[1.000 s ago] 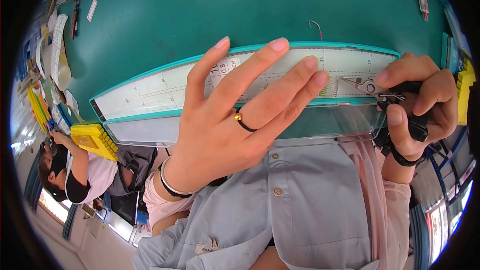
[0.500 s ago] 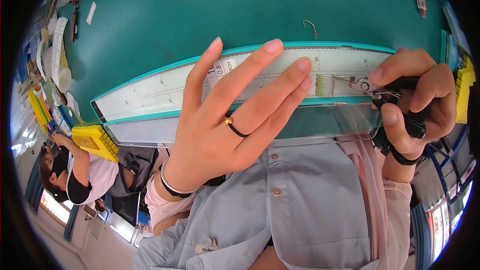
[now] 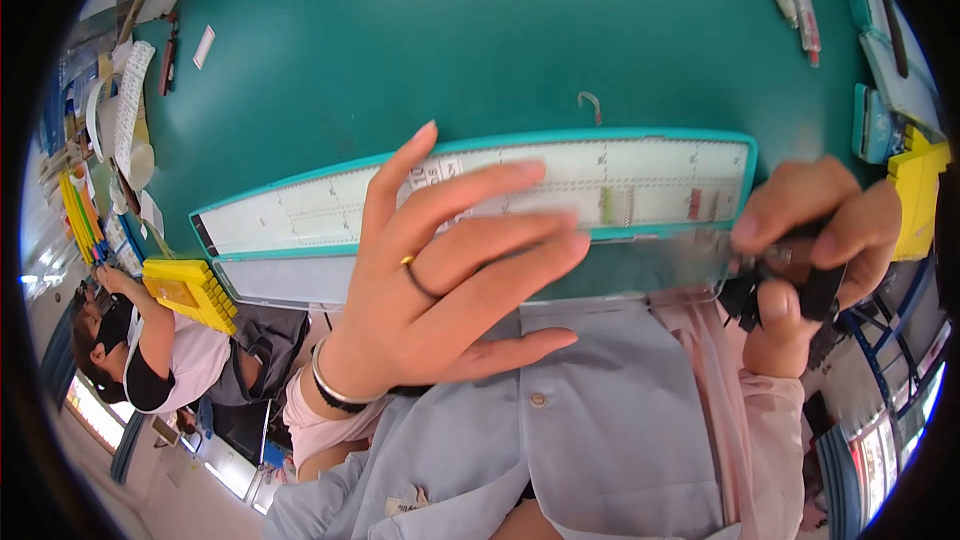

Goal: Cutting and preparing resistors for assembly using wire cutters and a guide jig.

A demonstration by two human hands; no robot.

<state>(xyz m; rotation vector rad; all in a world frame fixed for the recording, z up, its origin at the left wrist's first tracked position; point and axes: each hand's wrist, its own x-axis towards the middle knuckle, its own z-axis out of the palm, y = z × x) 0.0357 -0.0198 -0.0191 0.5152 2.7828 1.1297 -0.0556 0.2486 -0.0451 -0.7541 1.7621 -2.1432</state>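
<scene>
In front of me on the green table lies a long, flat teal case [image 3: 680, 135] with its clear lid [image 3: 640, 265] folded towards me. Inside is a white card [image 3: 320, 205] with printed ruler marks. Near its right end sit a row of green-wrapped fishing-hook shanks [image 3: 607, 206] and a red row [image 3: 695, 204]. My left hand [image 3: 440, 260] is spread over the middle of the case, fingers apart, covering part of the card. My right hand [image 3: 830, 230], beyond the right end, grips small black-handled scissors [image 3: 775, 260]; their blades are blurred. A loose fishing hook [image 3: 592, 105] rests beyond the case.
Two pens [image 3: 790, 0] lie at the far right, near another teal case [image 3: 890, 50]. Yellow blocks stand at the left [image 3: 188, 290] and right [image 3: 920, 190] edges. A small white label [image 3: 204, 47] lies far left. A co-worker [image 3: 165, 340] sits at the left.
My right hand with the scissors has pulled back from the green row, uncovering the red row and the case's right end. My left thumb has come into view and its fingers have shifted left.
</scene>
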